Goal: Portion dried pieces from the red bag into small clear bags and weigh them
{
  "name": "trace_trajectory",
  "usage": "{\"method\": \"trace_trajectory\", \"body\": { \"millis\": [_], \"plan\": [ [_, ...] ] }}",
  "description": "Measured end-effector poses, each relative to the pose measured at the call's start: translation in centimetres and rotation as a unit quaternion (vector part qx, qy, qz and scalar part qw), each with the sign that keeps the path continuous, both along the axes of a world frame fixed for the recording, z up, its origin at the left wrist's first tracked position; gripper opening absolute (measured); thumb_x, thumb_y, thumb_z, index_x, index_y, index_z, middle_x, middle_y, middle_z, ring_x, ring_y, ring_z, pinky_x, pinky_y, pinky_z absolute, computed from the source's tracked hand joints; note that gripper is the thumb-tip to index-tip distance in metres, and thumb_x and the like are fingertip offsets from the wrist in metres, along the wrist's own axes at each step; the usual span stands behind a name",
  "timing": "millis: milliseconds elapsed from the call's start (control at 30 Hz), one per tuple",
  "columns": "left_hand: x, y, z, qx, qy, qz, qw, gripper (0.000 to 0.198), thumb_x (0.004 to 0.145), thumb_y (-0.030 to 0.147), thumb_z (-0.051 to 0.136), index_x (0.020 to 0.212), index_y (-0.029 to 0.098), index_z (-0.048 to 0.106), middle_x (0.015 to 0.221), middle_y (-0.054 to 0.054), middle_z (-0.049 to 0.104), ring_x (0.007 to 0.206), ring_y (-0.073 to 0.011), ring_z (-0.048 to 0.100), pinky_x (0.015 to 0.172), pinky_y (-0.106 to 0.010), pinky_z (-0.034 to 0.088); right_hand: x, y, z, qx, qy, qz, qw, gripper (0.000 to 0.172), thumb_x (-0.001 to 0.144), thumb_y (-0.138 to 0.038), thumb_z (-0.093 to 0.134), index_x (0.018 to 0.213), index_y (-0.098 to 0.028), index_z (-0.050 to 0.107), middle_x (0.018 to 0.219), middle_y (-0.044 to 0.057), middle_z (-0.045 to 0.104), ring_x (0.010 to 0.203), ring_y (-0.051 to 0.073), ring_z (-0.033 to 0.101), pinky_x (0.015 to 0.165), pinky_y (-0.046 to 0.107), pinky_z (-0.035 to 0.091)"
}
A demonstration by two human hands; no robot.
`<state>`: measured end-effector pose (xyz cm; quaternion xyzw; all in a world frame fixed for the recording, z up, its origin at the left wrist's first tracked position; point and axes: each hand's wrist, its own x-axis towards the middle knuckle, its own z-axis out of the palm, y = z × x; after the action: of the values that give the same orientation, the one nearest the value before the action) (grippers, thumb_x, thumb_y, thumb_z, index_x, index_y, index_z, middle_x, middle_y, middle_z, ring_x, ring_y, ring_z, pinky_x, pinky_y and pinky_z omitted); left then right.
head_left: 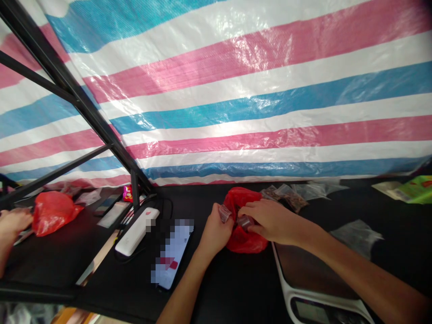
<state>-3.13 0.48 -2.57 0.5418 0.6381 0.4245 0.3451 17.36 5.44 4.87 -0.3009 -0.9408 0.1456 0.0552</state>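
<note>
From the head camera, both hands meet over a red plastic bag (pixel 245 244) that lies on the black worktop (pixel 232 292), just behind the near-left corner of a digital scale (pixel 305 270). The left hand (pixel 213 233) rests against the bag's left side, its fingers (pixel 218 211) closed around a small clear packet (pixel 224 213) held upright at the bag's mouth. The right hand (pixel 272 220) reaches in from the right, palm down, over the bag's open top. Its fingers are pinched on what looks like a second packet (pixel 245 221), though the crumpled red plastic makes its outline hard to tell. Left of the hands lie a phone (pixel 173 253) and, beside it, a white power bank (pixel 137 231) with a black cable. Behind the bag sits a heap of clear packets (pixel 290 196); an empty-looking clear pouch (pixel 357 234) lies to the right, and a green packet (pixel 417 189) at the far right edge. At far left, past a black metal frame (pixel 70 92), another person's hand (pixel 13 222) is next to another red bag (pixel 52 211). A striped tarpaulin (pixel 243 99) hangs behind the worktop.
</note>
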Motion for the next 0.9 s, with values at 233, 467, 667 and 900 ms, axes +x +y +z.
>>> {"method": "trace_trajectory", "body": {
  "millis": [233,467,667,900],
  "plan": [
    [0.3,0.8,-0.6,0.016,-0.153,0.033,0.988,0.020,0.080,0.008,0.064,0.086,0.021,0.051,0.075,0.005,0.055,0.066,-0.0118,0.052,0.064,-0.023,0.041,0.2,-1.4,0.7,-0.119,0.000,0.091,0.989,0.029,0.081,-0.007,0.063,0.104,-0.023,0.074,0.106,0.005,0.073,0.098,0.023,0.070,0.085,0.031,0.047],
    [0.3,0.3,0.1,0.024,-0.046,0.063,0.997,0.026,0.088,0.032,0.073,0.090,0.023,0.048,0.079,0.001,0.062,0.071,-0.0164,0.060,0.069,-0.028,0.044,0.6,-0.9,0.5,-0.103,-0.005,0.046,0.994,0.025,0.084,-0.018,0.067,0.108,-0.024,0.073,0.107,0.005,0.069,0.089,0.023,0.068,0.078,0.032,0.045],
    [0.7,-0.3,0.2,0.011,-0.045,-0.016,0.999,0.024,0.087,0.023,0.069,0.093,0.024,0.046,0.081,0.001,0.066,0.073,-0.0175,0.064,0.067,-0.027,0.044,0.4,-0.2,0.3,0.005,-0.019,-0.038,0.999,0.016,0.092,-0.022,0.061,0.107,-0.021,0.068,0.106,0.009,0.075,0.096,0.028,0.071,0.083,0.036,0.047],
    [0.8,0.4,-0.1,0.039,-0.132,0.011,0.990,0.020,0.080,0.010,0.060,0.088,0.023,0.047,0.075,0.006,0.053,0.066,-0.0117,0.051,0.064,-0.023,0.041,-0.4,-0.1,-0.3,0.041,-0.072,-0.049,0.995,0.023,0.090,-0.016,0.065,0.112,-0.018,0.070,0.120,0.014,0.072,0.106,0.032,0.071,0.090,0.040,0.049]
  ]
}}
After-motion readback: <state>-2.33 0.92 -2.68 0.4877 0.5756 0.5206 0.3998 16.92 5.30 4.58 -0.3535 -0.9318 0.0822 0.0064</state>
